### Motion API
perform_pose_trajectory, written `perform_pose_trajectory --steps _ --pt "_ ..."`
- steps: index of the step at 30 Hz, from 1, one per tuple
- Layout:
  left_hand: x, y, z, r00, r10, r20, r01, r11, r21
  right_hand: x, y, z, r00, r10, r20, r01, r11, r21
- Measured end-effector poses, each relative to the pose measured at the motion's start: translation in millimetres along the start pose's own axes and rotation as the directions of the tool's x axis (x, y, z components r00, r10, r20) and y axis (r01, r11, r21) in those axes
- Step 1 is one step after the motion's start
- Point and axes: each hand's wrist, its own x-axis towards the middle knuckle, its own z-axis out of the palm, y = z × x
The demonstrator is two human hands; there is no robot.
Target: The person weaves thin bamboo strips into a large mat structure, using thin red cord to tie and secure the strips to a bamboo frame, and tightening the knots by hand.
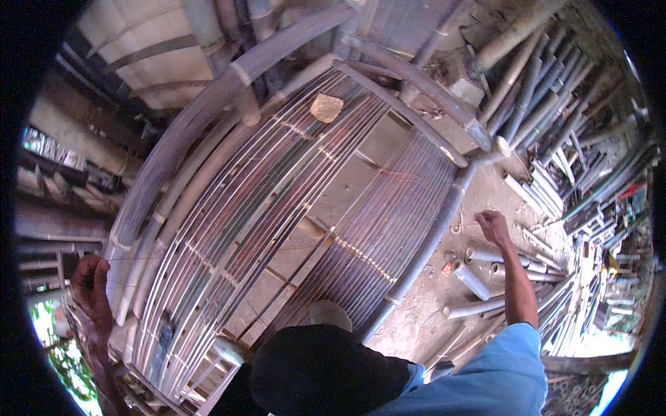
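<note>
Between my hands lies a bamboo frame whose long thin slats (257, 187) run in rows, bound across by pale ties. My left hand (92, 288) is raised at the frame's left side, beside a thick bamboo pole (166, 145). Its fingers are pinched on a thin strand (135, 261), which trails right over the slats and fades from sight. Out past the frame's right rail (423, 253), my right hand (492, 225) is held above the ground with fingers curled closed. Whatever it may hold is hidden.
A flat tan piece (326, 109) rests on the slats' far end. Cut bamboo tubes (472, 281) lie on the ground at right; bamboo poles (534, 90) lean in a stack behind. A dark rounded shape (312, 367) covers the frame's near end.
</note>
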Motion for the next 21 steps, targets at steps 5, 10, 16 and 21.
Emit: perform_pose_trajectory --steps 5,10,16,21 --pt "48 44 55 0.954 0.299 -0.036 -0.301 0.951 -0.067 -150 135 -28 0.936 0.351 -0.003 -0.336 0.894 -0.296" --pt "73 106 107 0.828 0.54 0.15 -0.542 0.84 -0.031 -368 197 -41 0.749 0.662 0.033 -0.571 0.67 -0.475" --pt "35 204 228 0.523 0.701 0.485 -0.524 0.713 -0.465 -353 56 -14 0.816 0.483 0.318 -0.339 0.845 -0.414" --pt "-41 256 321 0.293 0.835 0.466 -0.486 0.55 -0.68 -199 -164 57 1.0 0.021 -0.02 -0.003 0.775 0.632"
